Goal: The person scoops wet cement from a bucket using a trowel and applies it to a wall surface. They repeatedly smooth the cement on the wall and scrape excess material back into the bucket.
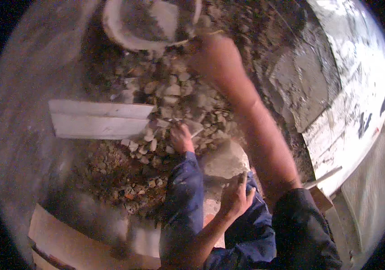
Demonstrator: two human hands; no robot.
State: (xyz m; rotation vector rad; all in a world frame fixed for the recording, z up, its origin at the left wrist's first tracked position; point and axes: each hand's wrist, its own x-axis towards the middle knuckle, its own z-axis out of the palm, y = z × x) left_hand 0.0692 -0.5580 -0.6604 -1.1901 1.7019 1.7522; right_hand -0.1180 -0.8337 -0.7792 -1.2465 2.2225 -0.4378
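A large pale, flat-faced stone (225, 158) rests between my legs. My left hand (238, 197) is closed on its lower right edge, with the fingertips against the stone. My right arm reaches far forward, and my right hand (207, 50) is at the near right rim of a round, pale basin (119, 36). That hand is dark and smeared by motion, so its fingers cannot be made out. Inside the basin lies dark material with a lighter flat piece (164, 19) in it.
Broken stones (172, 90) and loose earth cover the ground around my bare foot (182, 137). A whitish angled board (102, 119) lies to the left. Wet grey mortar (302, 81) spreads at the right beside a white sheet (359, 81). Cardboard (80, 234) sits at lower left.
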